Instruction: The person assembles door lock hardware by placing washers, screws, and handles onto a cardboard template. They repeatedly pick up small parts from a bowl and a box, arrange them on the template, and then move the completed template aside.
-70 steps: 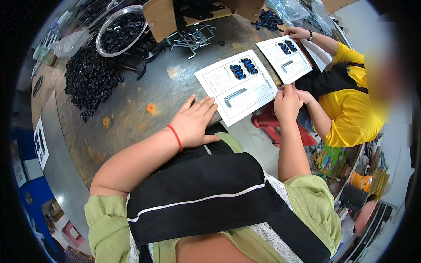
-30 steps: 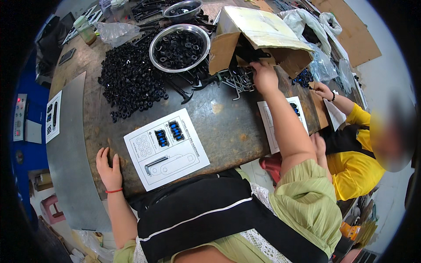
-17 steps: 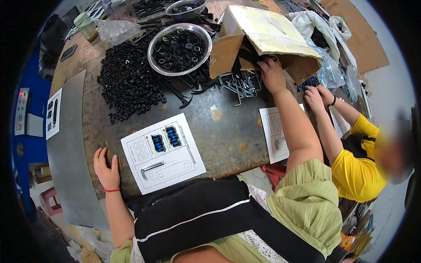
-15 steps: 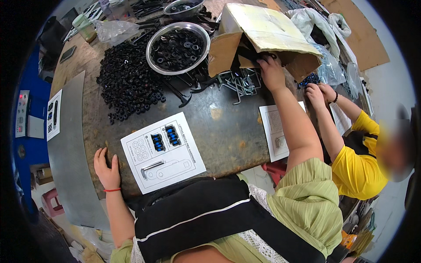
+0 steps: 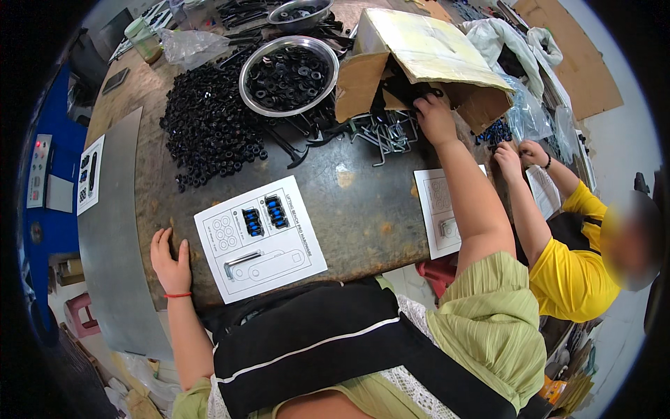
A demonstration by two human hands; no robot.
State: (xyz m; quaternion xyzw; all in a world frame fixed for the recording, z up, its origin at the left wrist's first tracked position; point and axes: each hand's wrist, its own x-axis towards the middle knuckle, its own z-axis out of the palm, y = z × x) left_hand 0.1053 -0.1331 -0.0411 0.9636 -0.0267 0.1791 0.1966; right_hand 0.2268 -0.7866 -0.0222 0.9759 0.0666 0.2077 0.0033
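Note:
My left hand (image 5: 171, 264) rests on the table's near left edge with its fingers stretched out, holding nothing. To its right lies a printed paper sheet (image 5: 279, 241). On it are two clear packs of black and blue hardware (image 5: 252, 222) and a silver hex key (image 5: 241, 259). My right hand (image 5: 437, 120) reaches to the mouth of a worn cardboard box (image 5: 426, 45) lying on its side. Its fingers close on a black flat part (image 5: 434, 91) at the opening; the fingertips are partly hidden. Several silver hex keys (image 5: 380, 137) lie in a heap beside that hand.
A pile of black nuts (image 5: 209, 126) and a steel bowl (image 5: 246, 91) of black washers lie at the far left. Another sheet (image 5: 440, 234) is under my right forearm. At the right a co-worker in yellow (image 5: 572, 279) handles small blue-black pieces (image 5: 497, 131).
My right hand stays at the box mouth, shifting only slightly. My left hand stays still. The co-worker's hands have moved apart and a little nearer. The view has shifted slightly.

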